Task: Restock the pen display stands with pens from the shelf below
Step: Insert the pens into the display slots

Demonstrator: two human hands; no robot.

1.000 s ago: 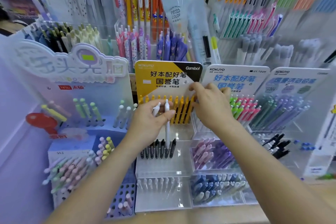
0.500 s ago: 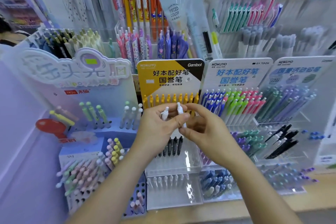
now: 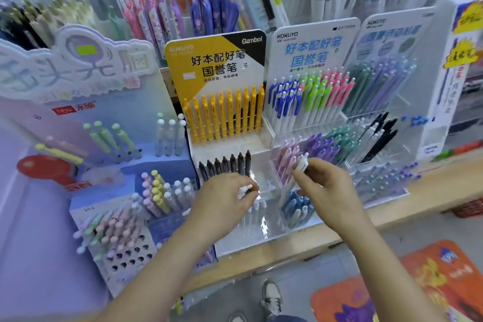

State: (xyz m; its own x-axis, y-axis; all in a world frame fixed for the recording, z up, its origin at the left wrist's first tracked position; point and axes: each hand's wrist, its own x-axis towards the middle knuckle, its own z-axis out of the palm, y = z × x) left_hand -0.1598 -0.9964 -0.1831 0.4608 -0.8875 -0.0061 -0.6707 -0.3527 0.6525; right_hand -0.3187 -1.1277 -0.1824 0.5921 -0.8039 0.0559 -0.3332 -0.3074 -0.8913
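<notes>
Mid-restock, our left hand (image 3: 224, 200) pinches, it seems, a few white pens (image 3: 245, 188) while our right hand (image 3: 328, 187) grips one pen (image 3: 303, 165), which next needs a free slot in the clear stand (image 3: 248, 240).

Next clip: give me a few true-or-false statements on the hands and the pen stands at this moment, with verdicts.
1. The right hand pinches a white pen. True.
2. The yellow pens stand in the tier below the black pens. False: they stand above them.
3. The left hand is empty. False: it grips a second white pen.
4. The blue, green and pink pens stand right of the yellow pens. True.
</notes>
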